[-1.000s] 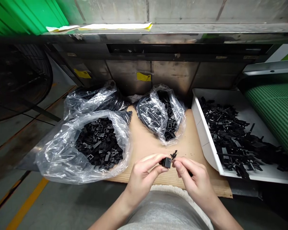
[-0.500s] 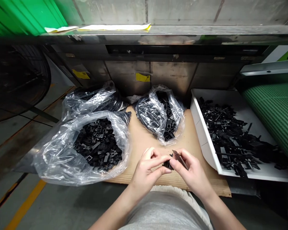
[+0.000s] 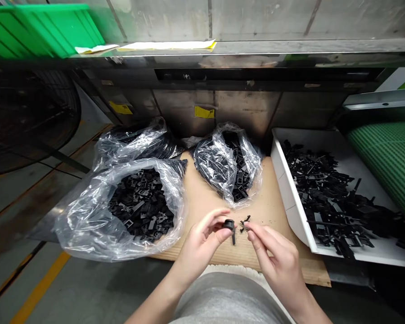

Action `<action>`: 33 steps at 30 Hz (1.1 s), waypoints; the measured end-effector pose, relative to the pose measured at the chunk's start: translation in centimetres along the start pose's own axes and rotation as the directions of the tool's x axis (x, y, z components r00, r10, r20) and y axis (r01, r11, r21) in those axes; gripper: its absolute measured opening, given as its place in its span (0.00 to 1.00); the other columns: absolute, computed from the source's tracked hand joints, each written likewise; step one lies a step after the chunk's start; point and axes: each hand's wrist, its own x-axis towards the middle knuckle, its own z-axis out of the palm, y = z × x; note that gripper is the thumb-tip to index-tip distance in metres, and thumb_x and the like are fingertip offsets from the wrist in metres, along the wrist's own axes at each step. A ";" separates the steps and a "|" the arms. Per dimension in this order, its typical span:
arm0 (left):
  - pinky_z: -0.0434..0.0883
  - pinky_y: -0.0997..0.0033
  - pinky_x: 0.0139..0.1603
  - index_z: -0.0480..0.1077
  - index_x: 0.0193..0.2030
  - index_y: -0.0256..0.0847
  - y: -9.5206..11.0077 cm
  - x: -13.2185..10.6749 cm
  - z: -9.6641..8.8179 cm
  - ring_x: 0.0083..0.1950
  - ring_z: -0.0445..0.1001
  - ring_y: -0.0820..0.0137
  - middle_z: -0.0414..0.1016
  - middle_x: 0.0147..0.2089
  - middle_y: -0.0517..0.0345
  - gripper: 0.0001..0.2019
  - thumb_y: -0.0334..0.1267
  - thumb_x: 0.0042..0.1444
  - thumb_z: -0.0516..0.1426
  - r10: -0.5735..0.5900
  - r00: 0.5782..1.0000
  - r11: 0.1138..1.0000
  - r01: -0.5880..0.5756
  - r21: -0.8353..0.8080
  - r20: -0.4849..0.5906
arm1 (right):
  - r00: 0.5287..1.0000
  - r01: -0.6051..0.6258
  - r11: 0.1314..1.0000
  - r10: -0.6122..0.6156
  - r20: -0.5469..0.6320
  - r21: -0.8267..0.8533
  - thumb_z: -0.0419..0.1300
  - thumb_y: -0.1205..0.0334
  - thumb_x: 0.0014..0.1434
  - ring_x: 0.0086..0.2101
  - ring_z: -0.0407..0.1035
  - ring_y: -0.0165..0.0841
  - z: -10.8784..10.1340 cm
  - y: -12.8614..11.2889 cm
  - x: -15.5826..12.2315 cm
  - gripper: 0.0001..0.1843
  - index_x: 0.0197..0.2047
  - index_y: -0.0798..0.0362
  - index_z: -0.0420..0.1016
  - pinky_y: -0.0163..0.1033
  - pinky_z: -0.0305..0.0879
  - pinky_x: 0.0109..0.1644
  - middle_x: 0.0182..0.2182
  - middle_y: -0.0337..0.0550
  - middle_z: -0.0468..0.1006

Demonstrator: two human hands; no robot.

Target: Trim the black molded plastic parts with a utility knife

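Observation:
A small black plastic part (image 3: 228, 224) is pinched between the thumb and fingers of my left hand (image 3: 202, 238); its top looks rounded. My right hand (image 3: 278, 252) is closed just to the right of it, thumb against fingers, on a thin blade (image 3: 244, 227). Only a short bit of the blade shows, and its other end is hidden by the fingers. Beneath the hands, small black plastic scraps (image 3: 246, 219) lie on the cardboard (image 3: 202, 193).
An open plastic bag (image 3: 70, 229) of black parts stands left, with another bag (image 3: 128, 148) behind it. A smaller bag (image 3: 211, 166) sits ahead. At right, a white tray (image 3: 292, 202) holds black pieces beside a green conveyor belt (image 3: 388, 157). A fan (image 3: 30, 117) is far left.
My hands have moved slightly apart. The black part has turned in my left hand, and the blade, earlier lying across it, now shows less. Scraps beneath have come into view.

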 end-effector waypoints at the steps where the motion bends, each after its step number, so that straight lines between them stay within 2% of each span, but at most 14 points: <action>1: 0.65 0.74 0.43 0.69 0.43 0.41 0.1 -0.1 -0.1 0.41 0.70 0.69 0.74 0.39 0.57 0.09 0.32 0.54 0.55 0.033 0.999 0.997 -0.033 0.073 0.003 | 0.999 0.049 0.999 -0.049 -0.014 -0.022 0.51 0.72 0.57 0.32 0.70 0.31 0.0 -0.1 0.0 0.12 0.43 0.54 0.69 0.35 0.66 0.35 0.31 0.45 0.75; 3: 0.65 0.75 0.44 0.73 0.37 0.41 0.4 -0.3 -0.1 0.41 0.70 0.69 0.74 0.38 0.58 0.06 0.31 0.53 0.56 0.106 0.994 0.977 -0.105 0.187 0.005 | 0.992 0.121 0.991 -0.122 -0.028 -0.058 0.52 0.74 0.56 0.32 0.70 0.32 -0.2 -0.2 0.1 0.14 0.44 0.54 0.69 0.37 0.66 0.35 0.31 0.46 0.76; 7: 0.65 0.76 0.43 0.74 0.37 0.42 0.8 -0.7 -0.1 0.40 0.71 0.69 0.75 0.38 0.59 0.07 0.30 0.53 0.56 0.191 0.982 0.950 -0.187 0.251 0.007 | 0.986 0.166 0.982 -0.168 -0.020 -0.090 0.53 0.76 0.55 0.31 0.69 0.32 -0.4 -0.4 0.2 0.17 0.47 0.54 0.68 0.37 0.66 0.34 0.31 0.47 0.75; 19: 0.66 0.78 0.41 0.72 0.44 0.46 1.4 -1.1 -0.1 0.41 0.71 0.70 0.74 0.38 0.60 0.12 0.28 0.55 0.54 0.206 0.977 0.948 -0.213 0.238 0.052 | 0.982 0.190 0.977 -0.191 -0.004 -0.095 0.53 0.76 0.54 0.31 0.69 0.33 -0.8 -0.5 0.2 0.18 0.48 0.53 0.68 0.38 0.65 0.33 0.30 0.46 0.74; 33: 0.64 0.81 0.40 0.73 0.38 0.45 1.4 -1.5 0.0 0.39 0.70 0.73 0.73 0.37 0.62 0.09 0.28 0.55 0.54 0.203 0.978 0.950 -0.207 0.234 0.041 | 0.979 0.201 0.971 -0.202 0.008 -0.132 0.54 0.77 0.54 0.31 0.68 0.33 -0.5 -0.6 -0.1 0.20 0.49 0.52 0.66 0.38 0.65 0.33 0.30 0.46 0.74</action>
